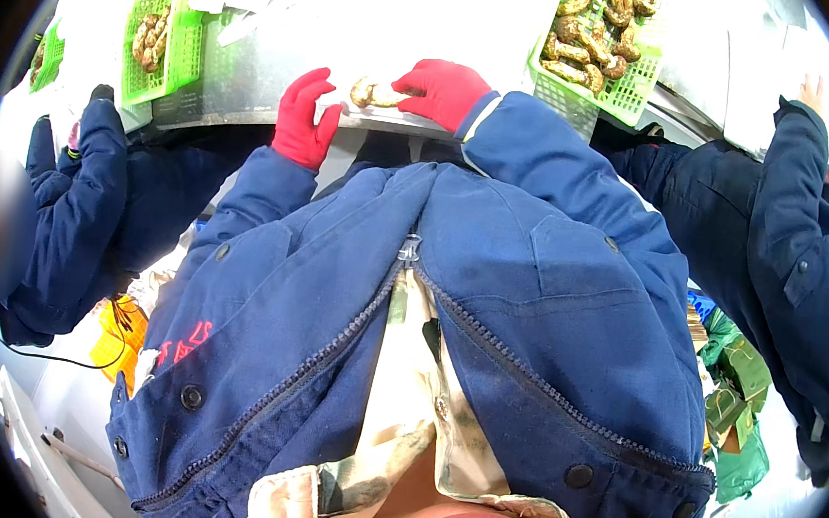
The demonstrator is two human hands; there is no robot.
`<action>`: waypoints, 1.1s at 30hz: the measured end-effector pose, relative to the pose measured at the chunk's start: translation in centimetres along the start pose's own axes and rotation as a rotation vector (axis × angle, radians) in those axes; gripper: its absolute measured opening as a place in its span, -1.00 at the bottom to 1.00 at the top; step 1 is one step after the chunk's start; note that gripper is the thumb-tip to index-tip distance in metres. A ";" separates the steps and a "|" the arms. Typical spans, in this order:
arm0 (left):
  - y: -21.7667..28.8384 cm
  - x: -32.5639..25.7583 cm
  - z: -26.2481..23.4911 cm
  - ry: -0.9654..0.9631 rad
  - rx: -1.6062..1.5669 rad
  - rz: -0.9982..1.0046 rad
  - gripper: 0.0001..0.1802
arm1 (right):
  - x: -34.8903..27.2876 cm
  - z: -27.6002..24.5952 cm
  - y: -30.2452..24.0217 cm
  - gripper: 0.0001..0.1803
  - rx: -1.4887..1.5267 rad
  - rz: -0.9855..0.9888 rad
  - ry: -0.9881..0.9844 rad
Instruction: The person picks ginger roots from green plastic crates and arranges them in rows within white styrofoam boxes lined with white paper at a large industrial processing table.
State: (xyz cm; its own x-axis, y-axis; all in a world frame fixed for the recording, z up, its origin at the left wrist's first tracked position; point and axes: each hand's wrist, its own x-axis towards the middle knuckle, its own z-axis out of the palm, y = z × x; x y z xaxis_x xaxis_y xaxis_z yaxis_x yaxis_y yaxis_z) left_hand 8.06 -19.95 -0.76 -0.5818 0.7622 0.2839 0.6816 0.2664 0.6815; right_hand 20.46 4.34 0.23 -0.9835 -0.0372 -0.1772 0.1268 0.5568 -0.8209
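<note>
Both hands wear red gloves and work at the near edge of a white bench [355, 21]. Blue jacket sleeves lead from the lower frame up to each hand.

Right hand [444, 90]: closed around one end of a mushroom [373, 93]. The fingers curl over it from the right; the thumb side cannot be seen.

Left hand [303, 119]: fingers half spread and slightly bent, resting at the bench edge just left of the mushroom. Whether its fingertips touch the mushroom cannot be told. It grips nothing that shows.

Mushroom: tan and brown, lying lengthwise along the bench edge, between the two hands, near the frame's upper centre.

Surroundings:
- A green basket [632, 96] stands on the bench to the upper right, well apart from the right hand. It is filled with brown mushrooms.
- A second green basket [186, 46] stands to the upper left, tilted on its side in this view, with a few mushrooms inside.
- A third green basket [49, 57] shows at the far left rim, mostly cut off.
- A co-worker's sleeve [98, 195], dark blue, enters at the left with a black-gloved hand near the bench.
- Another co-worker's sleeve [805, 241] reaches up at the right rim.
- Green packages [741, 382] lie low at the right.
</note>
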 end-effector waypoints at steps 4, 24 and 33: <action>1.5 3.1 0.6 -0.280 0.285 0.215 -0.61 | 0.1 1.2 0.2 -0.64 -0.144 0.086 -0.053; 0.5 5.1 2.1 -0.493 0.368 0.282 -0.82 | 0.6 4.6 1.1 -0.75 -0.462 0.098 0.084; 0.9 9.4 1.9 -0.406 0.383 0.377 -0.46 | -1.6 -0.7 0.4 -0.51 -0.724 0.318 0.187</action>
State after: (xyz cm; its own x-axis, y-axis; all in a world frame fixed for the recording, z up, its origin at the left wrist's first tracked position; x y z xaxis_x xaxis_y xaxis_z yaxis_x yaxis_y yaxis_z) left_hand 4.08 -11.42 1.26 -0.1113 0.9855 0.1278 0.9582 0.0723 0.2768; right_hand 21.97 5.21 0.56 -0.9280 0.3165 -0.1968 0.3516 0.9186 -0.1804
